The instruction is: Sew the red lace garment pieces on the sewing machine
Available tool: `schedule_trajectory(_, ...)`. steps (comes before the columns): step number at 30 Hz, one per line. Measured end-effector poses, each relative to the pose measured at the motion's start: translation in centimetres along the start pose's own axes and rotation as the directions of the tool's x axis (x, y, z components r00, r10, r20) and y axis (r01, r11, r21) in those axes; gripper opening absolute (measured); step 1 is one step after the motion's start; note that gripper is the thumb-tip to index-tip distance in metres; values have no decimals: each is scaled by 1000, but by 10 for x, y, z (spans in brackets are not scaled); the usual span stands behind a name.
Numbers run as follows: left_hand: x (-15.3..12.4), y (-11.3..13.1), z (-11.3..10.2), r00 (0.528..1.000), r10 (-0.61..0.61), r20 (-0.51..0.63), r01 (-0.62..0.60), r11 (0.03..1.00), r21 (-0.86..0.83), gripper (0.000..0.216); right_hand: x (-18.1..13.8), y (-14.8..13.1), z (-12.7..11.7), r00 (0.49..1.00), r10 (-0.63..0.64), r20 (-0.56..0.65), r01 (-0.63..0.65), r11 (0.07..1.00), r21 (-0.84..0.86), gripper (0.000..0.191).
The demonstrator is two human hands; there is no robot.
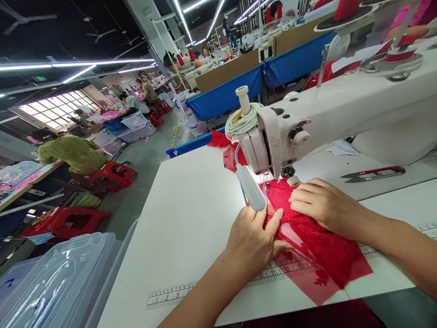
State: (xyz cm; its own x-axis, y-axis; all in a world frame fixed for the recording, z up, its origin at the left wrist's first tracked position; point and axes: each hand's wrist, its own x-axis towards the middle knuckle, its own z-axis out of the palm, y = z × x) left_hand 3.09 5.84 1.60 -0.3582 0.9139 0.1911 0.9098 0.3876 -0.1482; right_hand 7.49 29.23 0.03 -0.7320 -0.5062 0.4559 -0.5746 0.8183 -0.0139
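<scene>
Tube lights (pixel 102 62) glowed in white streaks below a dark ceiling (pixel 68 36), and the window (pixel 58 109) was washed out. A bright glow lit the red cloth (pixel 282 198) beneath the sewing machine (pixel 358 109). Glare streaked the clear plastic lid (pixel 68 269). The wide view tilted and stretched toward its edges; distant details looked soft.

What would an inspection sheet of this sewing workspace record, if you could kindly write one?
Surface: white tabletop with a printed ruler, partly covered by red fabric.
Job's things: red fabric at the presser foot of the sewing machine.
Clutter: red-handled snips by the sewing machine.
Hands: left hand and right hand both on the fabric; exact grip unclear.
Cables: pale coiled cord around the machine-top post.
Surroundings: lidded plastic bin, red stools, co-workers seated at other tables.
</scene>
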Motion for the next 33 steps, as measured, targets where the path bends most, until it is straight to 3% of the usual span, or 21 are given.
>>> schedule_trajectory(14, 5, -10, 7, 996, -25, -89, 27, 1000, 16, 64, 15, 4, 2, 1000, -27, -9, 26, 991, -129, 29)
schedule_trajectory(21, 6, -14, 12, 995, -53, -79, 57, 997, 47, 67, 19, 12, -1, 999, -47, 14, 49, 988, -145, 30)
schedule_trajectory(25, 9, -14, 7, 989, 34, -144, -36, 999, -7, 74, 16, 13, 3, 999, -31, -29, 28, 994, -107, 33)
schedule_trajectory(28, 12, -13, 2, 985, 108, -131, -119, 990, -80, 68, 14, 12, 5, 997, -43, -64, 41, 999, -34, 41)
schedule_trajectory(33, 15, -10, 3, 995, 1, -100, -12, 993, -114, 62, 12, 11, 6, 996, -60, -67, 65, 995, 81, 41)
